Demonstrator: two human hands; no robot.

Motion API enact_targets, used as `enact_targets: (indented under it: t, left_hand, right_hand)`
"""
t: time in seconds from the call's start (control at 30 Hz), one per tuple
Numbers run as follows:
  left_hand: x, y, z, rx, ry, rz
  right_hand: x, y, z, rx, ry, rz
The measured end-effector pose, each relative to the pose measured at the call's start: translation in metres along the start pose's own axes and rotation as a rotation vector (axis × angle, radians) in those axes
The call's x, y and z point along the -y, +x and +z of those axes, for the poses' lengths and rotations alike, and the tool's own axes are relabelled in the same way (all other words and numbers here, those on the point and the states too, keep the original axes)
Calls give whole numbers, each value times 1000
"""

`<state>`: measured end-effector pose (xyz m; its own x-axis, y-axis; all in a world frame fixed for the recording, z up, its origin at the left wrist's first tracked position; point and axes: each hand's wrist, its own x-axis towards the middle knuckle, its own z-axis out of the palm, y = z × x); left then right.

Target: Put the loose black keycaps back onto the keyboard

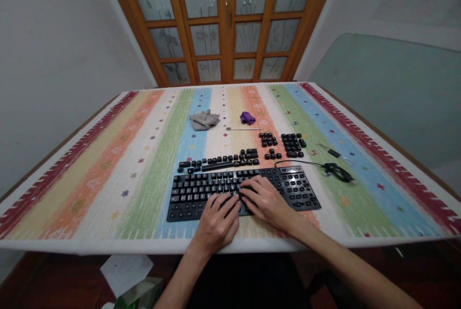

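Resting over the keyboard (205, 189), my left hand (218, 219) and right hand (267, 198) nearly meet, fingers bent and slightly apart; whether they grip anything, I cannot tell. The keyboard lies near the front edge of the table (151, 150), with loose keycaps (218, 166) just beyond it.

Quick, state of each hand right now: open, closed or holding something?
Left hand: fingers bent over the keyboard; grip cannot be told.
Right hand: also over the keyboard; grip cannot be told.
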<state>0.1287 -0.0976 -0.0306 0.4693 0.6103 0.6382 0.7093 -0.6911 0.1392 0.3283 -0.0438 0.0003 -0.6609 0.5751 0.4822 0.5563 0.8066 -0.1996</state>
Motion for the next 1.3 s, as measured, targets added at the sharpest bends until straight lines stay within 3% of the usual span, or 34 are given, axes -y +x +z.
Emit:
enact_targets:
  t: [0.4,0.63,0.83,1.03,1.3]
  left_hand:
    - [0,3,-1,58,-1,12]
    - [1,2,2,69,35,3]
    - [0,3,1,41,32,14]
    - [-1,3,1,10,1,13]
    - [-1,6,1,67,0,29]
  right_hand:
    - [5,-4,10,-57,-164,-80]
    - [9,-6,19,-60,-147,-73]
    - [4,-3,5,-28,-22,33]
    - [-35,9,-20,-122,7,118]
    - [-106,49,-17,-11,-2,172]
